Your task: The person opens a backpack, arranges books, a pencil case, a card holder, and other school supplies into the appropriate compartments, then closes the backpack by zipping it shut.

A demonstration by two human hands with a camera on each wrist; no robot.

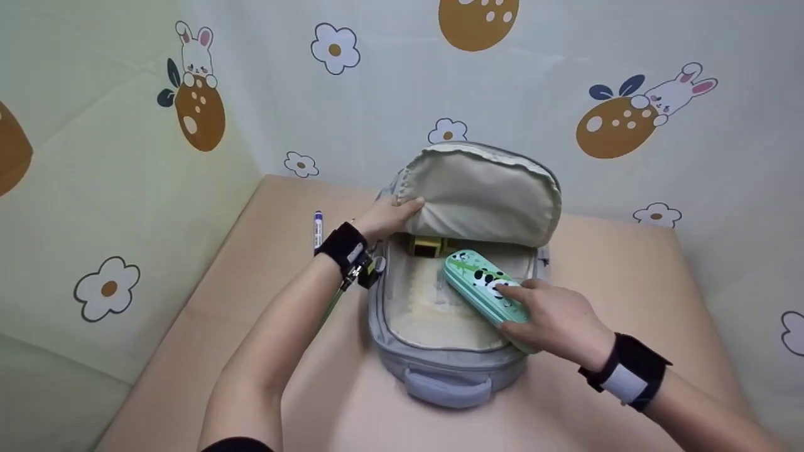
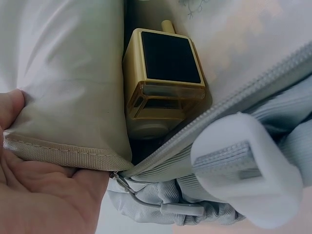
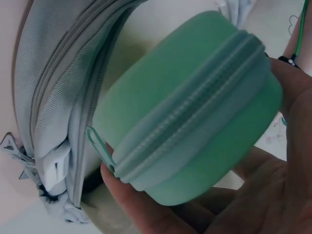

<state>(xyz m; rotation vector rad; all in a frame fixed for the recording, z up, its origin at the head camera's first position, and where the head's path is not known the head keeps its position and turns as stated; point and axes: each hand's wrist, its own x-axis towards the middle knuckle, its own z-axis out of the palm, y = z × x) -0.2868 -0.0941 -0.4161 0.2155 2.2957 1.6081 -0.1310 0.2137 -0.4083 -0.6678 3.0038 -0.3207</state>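
A grey backpack (image 1: 433, 358) lies on the table, its front flap (image 1: 483, 194) lifted to show the cream inside. My left hand (image 1: 389, 216) pinches the edge of that flap at its left side; in the left wrist view the thumb lies on the lining and the fingers behind the hem. In my right hand (image 1: 556, 317) is a green zippered pencil case (image 1: 471, 276) with pandas on it, held above the opening. The right wrist view shows the case's zipped end (image 3: 190, 107) between thumb and fingers. A yellow box-shaped thing with a dark panel (image 2: 170, 56) sits inside the bag.
A purple-and-white marker (image 1: 318, 229) stands out on the table left of the bag, partly hidden by the left wrist. The bag's carry handle (image 1: 447, 389) faces me. Behind the table (image 1: 628, 282) hangs a printed cloth (image 1: 389, 94).
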